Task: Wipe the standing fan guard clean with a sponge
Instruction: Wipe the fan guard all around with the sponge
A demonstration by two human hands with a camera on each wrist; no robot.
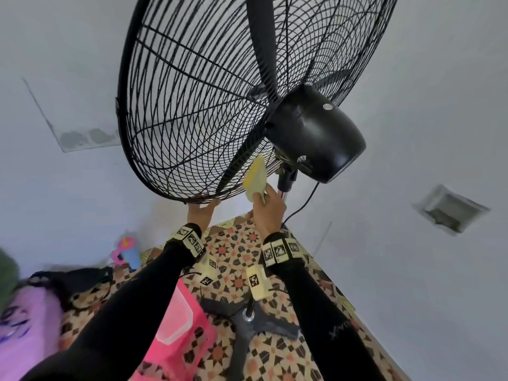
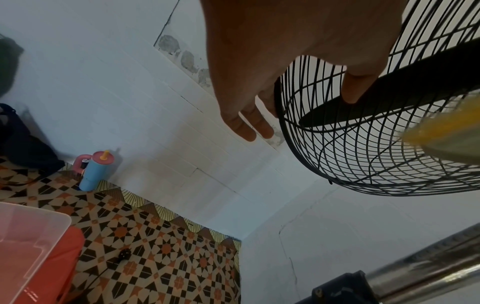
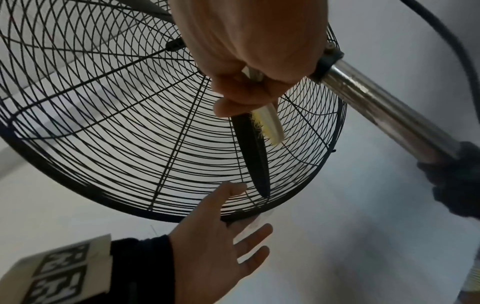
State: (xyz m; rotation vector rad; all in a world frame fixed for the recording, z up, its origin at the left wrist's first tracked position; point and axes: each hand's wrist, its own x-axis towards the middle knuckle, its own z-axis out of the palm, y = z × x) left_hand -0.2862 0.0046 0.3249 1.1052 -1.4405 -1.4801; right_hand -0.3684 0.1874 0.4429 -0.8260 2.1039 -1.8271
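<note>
Most wires of the fan guard (image 1: 192, 105) seemed unwiped; the right hand (image 1: 268, 209) pinched the sponge (image 1: 255, 178) against its lower back, while the left hand (image 1: 202, 211), fingers straight, steadied the rim.

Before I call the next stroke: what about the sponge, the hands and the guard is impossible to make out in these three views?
- Sponge: blurred in the left wrist view; right hand covers its lower end everywhere.
- Dirt on the fan guard: wires too thin and backlit in all views.
- Guard top: cut off by the head view's upper edge.
- Left hand fingertips: behind the guard's bottom rim in the head view.
</note>
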